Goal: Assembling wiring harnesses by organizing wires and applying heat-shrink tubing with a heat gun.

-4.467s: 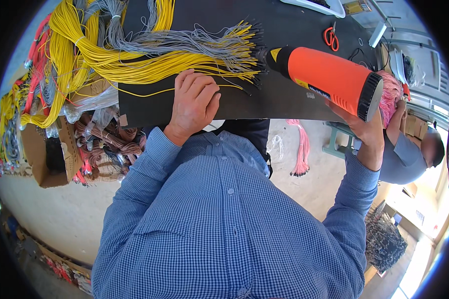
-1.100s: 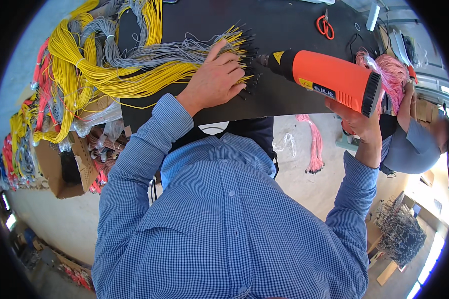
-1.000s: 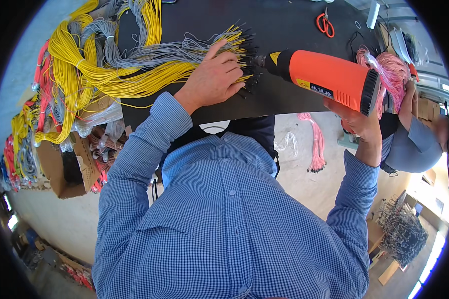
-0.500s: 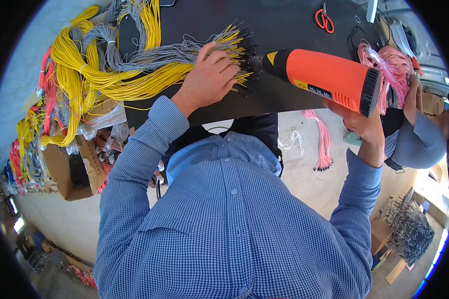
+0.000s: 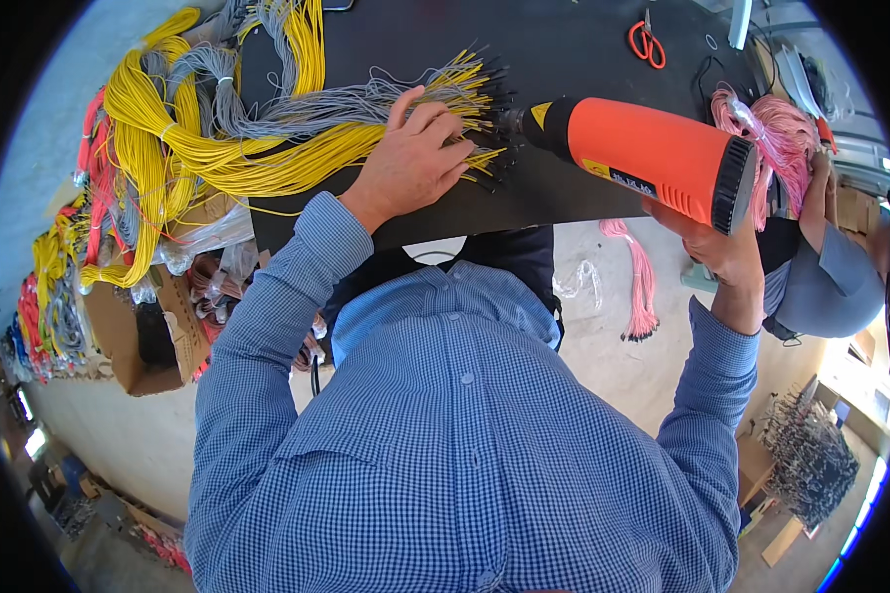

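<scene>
My left hand [image 5: 412,161] lies across a bundle of yellow wires [image 5: 287,166] and grey wires [image 5: 311,114], its fingers spread over them close to their black-tipped ends [image 5: 491,124]. The ends fan out to the right of my fingers. My right hand [image 5: 719,247] is closed around an orange heat gun [image 5: 643,148] from below; the grip itself is mostly hidden by the gun's body. Its metal nozzle [image 5: 509,122] points left, right at the black tips. Whether nozzle and tips touch I cannot tell.
Red-handled scissors [image 5: 647,44] lie at the far right of the black table [image 5: 554,198]. Pink wire bundles [image 5: 776,138] rest on the right end, where another person [image 5: 831,267] works. A cardboard box [image 5: 143,346] and more wire bundles stand at left. A pink bundle [image 5: 641,287] lies beyond the table's near edge.
Hardly anything differs. The left hand stays on the wires and the heat gun holds its place at their tips; the whole view has shifted very slightly.
</scene>
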`<state>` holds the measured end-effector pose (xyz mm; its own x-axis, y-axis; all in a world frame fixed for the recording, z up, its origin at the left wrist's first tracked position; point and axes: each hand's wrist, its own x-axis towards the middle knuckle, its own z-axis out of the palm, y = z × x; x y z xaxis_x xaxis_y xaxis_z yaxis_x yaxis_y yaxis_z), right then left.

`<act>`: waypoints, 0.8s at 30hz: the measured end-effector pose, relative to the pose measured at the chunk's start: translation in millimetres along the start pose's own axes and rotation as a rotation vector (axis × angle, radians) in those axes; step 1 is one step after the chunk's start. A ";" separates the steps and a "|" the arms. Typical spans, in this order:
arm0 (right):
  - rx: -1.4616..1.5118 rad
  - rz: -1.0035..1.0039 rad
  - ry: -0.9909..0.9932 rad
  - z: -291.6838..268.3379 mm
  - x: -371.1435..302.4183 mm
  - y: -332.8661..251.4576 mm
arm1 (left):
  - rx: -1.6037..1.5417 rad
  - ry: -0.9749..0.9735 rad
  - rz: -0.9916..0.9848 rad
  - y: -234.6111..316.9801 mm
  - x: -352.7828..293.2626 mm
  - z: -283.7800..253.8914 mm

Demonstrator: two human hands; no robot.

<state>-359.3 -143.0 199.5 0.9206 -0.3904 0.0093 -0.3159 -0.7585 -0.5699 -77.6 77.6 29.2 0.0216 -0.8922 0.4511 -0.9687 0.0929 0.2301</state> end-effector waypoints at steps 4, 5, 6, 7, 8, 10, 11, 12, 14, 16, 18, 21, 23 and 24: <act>0.032 0.068 -0.001 -4.6 5.2 -3.4 | -0.018 -0.003 0.011 -0.7 11.0 5.6; 0.015 0.114 -0.003 -6.2 5.5 -3.5 | -0.026 -0.050 0.033 -2.1 12.8 7.5; 0.012 0.113 -0.001 -7.3 5.8 -4.3 | -0.025 -0.047 0.035 -3.0 12.5 8.4; 0.054 0.172 0.007 -8.6 6.1 -5.1 | -0.024 -0.089 0.024 -4.2 12.0 8.9; 0.097 0.231 0.015 -9.2 6.3 -6.0 | -0.024 -0.132 0.014 -5.3 11.5 9.4; 0.104 0.206 0.031 -8.2 7.3 -13.5 | -0.035 -0.061 -0.015 -3.5 11.3 15.8; 0.111 0.184 0.046 -7.7 7.1 -15.8 | -0.049 0.007 -0.044 -1.6 13.2 16.4; 0.110 0.185 0.048 -7.2 7.6 -15.4 | -0.050 0.008 -0.042 -0.7 13.4 15.7; 0.108 0.207 0.049 -5.4 10.0 -12.9 | 0.060 -0.042 -0.071 3.2 11.7 12.7; 0.102 0.180 0.057 -3.9 11.7 -13.1 | 0.080 -0.021 -0.052 5.5 8.5 8.4; 0.095 0.150 0.065 -2.6 15.5 -13.7 | 0.102 0.003 -0.035 8.2 4.0 4.7; 0.140 0.156 0.056 0.4 24.5 -11.8 | 0.070 0.053 -0.063 13.6 -5.0 2.9; 0.075 0.062 0.085 1.6 29.1 -11.0 | 0.058 0.137 -0.092 17.8 -11.0 1.2; 0.073 0.060 0.083 1.1 30.7 -11.8 | 0.059 0.139 -0.095 20.3 -14.6 -0.8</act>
<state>-327.1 -145.4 205.6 0.8774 -0.4780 0.0401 -0.3492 -0.6939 -0.6298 -97.4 92.8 28.0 0.1438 -0.8254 0.5459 -0.9734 -0.0184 0.2286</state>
